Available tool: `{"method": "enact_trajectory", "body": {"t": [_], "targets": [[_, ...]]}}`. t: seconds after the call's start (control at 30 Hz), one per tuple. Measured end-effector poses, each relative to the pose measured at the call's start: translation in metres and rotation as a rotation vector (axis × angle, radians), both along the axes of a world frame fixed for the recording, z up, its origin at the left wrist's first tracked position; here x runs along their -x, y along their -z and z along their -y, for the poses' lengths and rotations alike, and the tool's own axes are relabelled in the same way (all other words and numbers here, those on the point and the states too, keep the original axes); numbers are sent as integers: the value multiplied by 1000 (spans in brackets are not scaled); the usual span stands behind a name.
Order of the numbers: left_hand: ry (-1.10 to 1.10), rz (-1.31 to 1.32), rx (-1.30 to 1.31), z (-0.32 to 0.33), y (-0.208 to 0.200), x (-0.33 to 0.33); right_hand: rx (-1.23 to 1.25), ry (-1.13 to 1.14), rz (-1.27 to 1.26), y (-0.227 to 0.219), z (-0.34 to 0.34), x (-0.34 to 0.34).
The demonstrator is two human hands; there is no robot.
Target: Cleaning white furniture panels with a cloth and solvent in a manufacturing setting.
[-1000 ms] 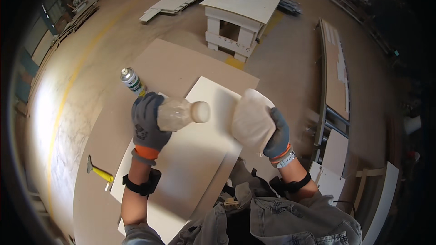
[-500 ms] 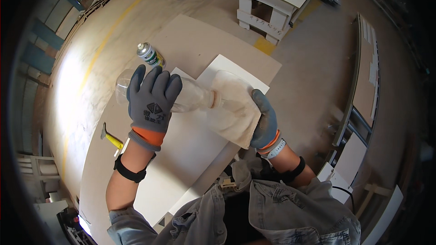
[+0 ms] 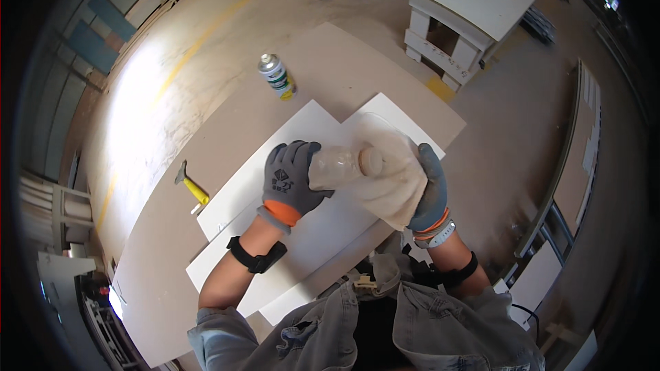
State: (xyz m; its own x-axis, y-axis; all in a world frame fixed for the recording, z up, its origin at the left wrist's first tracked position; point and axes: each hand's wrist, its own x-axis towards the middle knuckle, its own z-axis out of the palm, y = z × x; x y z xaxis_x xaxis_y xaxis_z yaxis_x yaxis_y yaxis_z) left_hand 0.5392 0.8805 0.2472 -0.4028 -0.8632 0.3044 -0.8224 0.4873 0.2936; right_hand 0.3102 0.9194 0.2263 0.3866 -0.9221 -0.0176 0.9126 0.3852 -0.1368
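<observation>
My left hand (image 3: 294, 177), in a grey glove with an orange cuff, grips a clear plastic bottle (image 3: 335, 167). The bottle lies nearly level, with its pale round top and orange-brown ring toward the cloth. A beige cloth (image 3: 397, 196) is held at its right edge by my gloved right hand (image 3: 432, 189), whose fingers are partly behind it. The cloth is spread out beside and under the bottle's top. Below both hands lie white boards (image 3: 275, 247) on a larger brown board.
Beyond my left hand a spray can (image 3: 277, 77) stands on the brown tabletop (image 3: 344, 62). A yellow-handled scraper (image 3: 192, 184) lies to the left. Farther off is a white worktable (image 3: 474, 0), with a person's hand at its back edge. A rack of panels (image 3: 574, 144) stands at right.
My left hand has drawn nearer to the right one, and the bottle's top now points more toward me. The view has shifted, so the spray can and scraper appear farther right and the can is uncovered.
</observation>
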Motion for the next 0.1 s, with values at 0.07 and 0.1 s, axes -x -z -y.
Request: {"method": "enact_trajectory", "body": {"t": [0.07,0.1], "targets": [[-89,-124,-137,5,8,-9,-21,-17,-36,5,6,0],[-157,-244,-283,9,11,-13,-38,-41,-5,9,6,-2]]}}
